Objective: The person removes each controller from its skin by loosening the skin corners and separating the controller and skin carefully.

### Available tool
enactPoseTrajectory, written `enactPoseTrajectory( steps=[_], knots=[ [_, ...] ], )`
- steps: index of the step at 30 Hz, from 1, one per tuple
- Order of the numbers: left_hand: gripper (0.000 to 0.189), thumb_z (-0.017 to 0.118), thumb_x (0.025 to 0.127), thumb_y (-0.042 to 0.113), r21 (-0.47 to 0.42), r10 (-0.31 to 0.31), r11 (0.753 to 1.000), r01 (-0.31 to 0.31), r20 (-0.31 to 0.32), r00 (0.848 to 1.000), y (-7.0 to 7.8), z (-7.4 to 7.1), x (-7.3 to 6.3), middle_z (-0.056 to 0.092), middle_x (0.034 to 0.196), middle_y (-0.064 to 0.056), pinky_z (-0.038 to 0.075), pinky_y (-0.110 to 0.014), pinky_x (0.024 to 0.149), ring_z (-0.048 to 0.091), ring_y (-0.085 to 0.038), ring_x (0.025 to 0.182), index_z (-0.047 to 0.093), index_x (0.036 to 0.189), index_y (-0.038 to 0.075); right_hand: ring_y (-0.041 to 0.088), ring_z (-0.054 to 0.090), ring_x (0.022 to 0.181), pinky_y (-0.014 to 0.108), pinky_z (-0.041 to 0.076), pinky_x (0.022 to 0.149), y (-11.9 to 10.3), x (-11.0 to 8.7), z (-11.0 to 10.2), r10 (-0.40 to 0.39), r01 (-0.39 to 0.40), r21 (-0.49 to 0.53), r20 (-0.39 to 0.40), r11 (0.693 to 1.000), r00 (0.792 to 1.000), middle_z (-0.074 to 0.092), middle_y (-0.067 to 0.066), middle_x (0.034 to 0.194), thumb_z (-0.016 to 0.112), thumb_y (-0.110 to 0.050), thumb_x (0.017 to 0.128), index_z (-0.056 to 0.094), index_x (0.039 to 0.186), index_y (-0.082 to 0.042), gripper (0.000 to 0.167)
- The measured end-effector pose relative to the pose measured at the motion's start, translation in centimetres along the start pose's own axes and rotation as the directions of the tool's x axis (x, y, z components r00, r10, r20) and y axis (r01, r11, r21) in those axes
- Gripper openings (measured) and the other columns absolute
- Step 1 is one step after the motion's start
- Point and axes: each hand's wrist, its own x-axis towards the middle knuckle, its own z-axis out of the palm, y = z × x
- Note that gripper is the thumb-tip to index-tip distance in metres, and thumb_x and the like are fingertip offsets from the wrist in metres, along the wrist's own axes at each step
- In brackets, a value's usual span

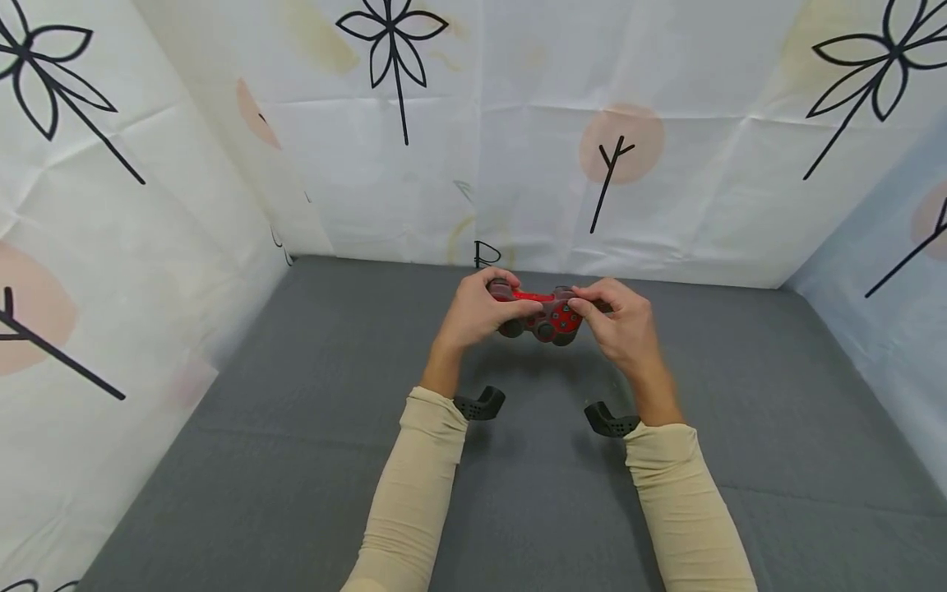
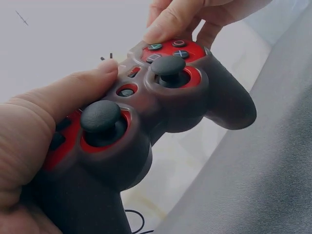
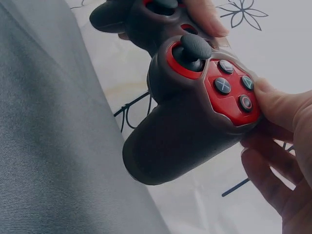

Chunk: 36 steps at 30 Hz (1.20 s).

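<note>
A dark grey and red game controller (image 1: 546,322) is held up above the grey cloth, near its back edge. My left hand (image 1: 484,308) grips its left side, the thumb lying across the face toward the middle, as the left wrist view shows beside the near thumbstick (image 2: 101,117). At the other end, my right hand (image 1: 618,319) pinches the right edge between thumb and fingers. In the right wrist view, that thumb (image 3: 280,102) touches the rim next to the round face buttons (image 3: 234,87). The fingers beneath the controller are partly hidden.
Grey cloth (image 1: 333,395) covers the surface under both arms. White fabric walls (image 1: 518,189) printed with flowers and twigs rise at the back, left and right. Black curved brackets (image 1: 481,404) stick out inward from both wrists at the sleeve cuffs.
</note>
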Motion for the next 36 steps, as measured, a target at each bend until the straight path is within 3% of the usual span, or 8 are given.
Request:
enactPoseTrajectory(
  steps=[5, 10, 12, 17, 20, 24, 30, 36],
  knots=[
    [0.055, 0.087, 0.082, 0.034, 0.017, 0.001, 1.0, -0.001, 0.004, 1.0, -0.1, -0.1, 0.0, 0.074, 0.094, -0.008, 0.053, -0.03, 0.063, 0.068, -0.02, 0.077, 0.063, 0.122, 0.007, 0.002, 0.061, 0.08, 0.005, 0.047, 0.076, 0.1, 0.1, 0.3, -0.025, 0.025, -0.03, -0.001, 0.999, 1.0, 0.07, 0.016, 0.094, 0.078, -0.001, 0.086, 0.071, 0.089, 0.004, 0.008],
    [0.055, 0.087, 0.082, 0.035, 0.017, -0.006, 1.0, 0.006, -0.006, 1.0, -0.1, -0.2, 0.0, 0.072, 0.091, -0.008, 0.052, -0.033, 0.062, 0.066, -0.021, 0.074, 0.063, 0.122, 0.007, 0.017, 0.057, 0.076, 0.009, 0.039, 0.067, -0.2, 0.3, 0.5, -0.1, 0.1, -0.143, 0.004, 0.985, 0.995, 0.066, 0.015, 0.09, 0.075, -0.004, 0.09, 0.068, 0.091, 0.003, 0.01],
    [0.053, 0.087, 0.081, 0.036, 0.014, -0.009, 1.0, 0.009, -0.012, 1.0, 0.0, -0.1, 0.1, 0.072, 0.094, -0.008, 0.055, -0.038, 0.066, 0.066, -0.021, 0.076, 0.063, 0.12, 0.009, 0.017, 0.053, 0.074, 0.013, 0.036, 0.065, -0.4, 0.4, 0.5, -0.132, 0.127, -0.156, -0.018, 0.98, 0.991, 0.064, 0.016, 0.09, 0.074, -0.003, 0.091, 0.068, 0.092, 0.003, 0.009],
    [0.047, 0.087, 0.081, 0.037, 0.012, -0.002, 1.0, 0.002, -0.024, 1.0, 0.3, 0.6, 0.1, 0.073, 0.102, -0.008, 0.057, -0.035, 0.071, 0.069, -0.021, 0.085, 0.061, 0.114, 0.015, 0.009, 0.044, 0.071, 0.015, 0.036, 0.066, -1.1, 0.7, 0.2, -0.146, 0.139, -0.107, -0.053, 0.984, 0.988, 0.06, 0.018, 0.098, 0.07, 0.002, 0.091, 0.068, 0.095, 0.004, 0.005],
    [0.046, 0.088, 0.081, 0.036, 0.037, 0.005, 0.999, -0.003, -0.041, 0.999, 0.6, 1.0, -0.1, 0.074, 0.102, -0.007, 0.056, -0.029, 0.07, 0.069, -0.02, 0.087, 0.06, 0.112, 0.016, 0.007, 0.042, 0.069, 0.015, 0.036, 0.064, -1.3, 0.6, -0.6, -0.121, 0.121, -0.071, 0.005, 0.99, 0.993, 0.057, 0.02, 0.104, 0.068, 0.005, 0.092, 0.068, 0.094, 0.002, 0.003],
    [0.046, 0.089, 0.08, 0.034, 0.124, 0.04, 0.992, -0.029, -0.088, 0.995, 0.9, 1.7, -0.2, 0.075, 0.103, -0.007, 0.058, -0.028, 0.07, 0.072, -0.017, 0.089, 0.06, 0.11, 0.016, 0.008, 0.039, 0.067, 0.021, 0.035, 0.063, -1.3, 0.6, -1.7, -0.031, 0.046, -0.092, 0.157, 0.995, 0.987, 0.048, 0.017, 0.102, 0.063, 0.001, 0.097, 0.066, 0.095, 0.0, 0.005],
    [0.044, 0.088, 0.08, 0.033, 0.33, 0.166, 0.937, -0.114, -0.134, 0.977, 0.8, 2.9, 0.0, 0.075, 0.104, -0.006, 0.057, -0.024, 0.067, 0.073, -0.015, 0.087, 0.06, 0.109, 0.014, 0.015, 0.037, 0.073, 0.032, 0.033, 0.066, -1.4, 0.3, -2.3, 0.166, -0.085, -0.278, 0.284, 0.957, 0.944, 0.046, 0.007, 0.088, 0.055, -0.016, 0.106, 0.063, 0.102, -0.004, 0.015],
    [0.042, 0.09, 0.079, 0.034, 0.48, 0.251, 0.865, -0.147, -0.16, 0.955, 1.0, 3.3, -0.3, 0.075, 0.098, -0.003, 0.057, -0.029, 0.07, 0.073, -0.013, 0.085, 0.062, 0.106, 0.016, 0.015, 0.038, 0.062, 0.03, 0.033, 0.058, -1.1, 0.2, -1.5, 0.21, -0.111, -0.347, 0.263, 0.931, 0.942, 0.045, 0.006, 0.077, 0.064, -0.024, 0.102, 0.059, 0.095, -0.006, 0.02]
  ],
)
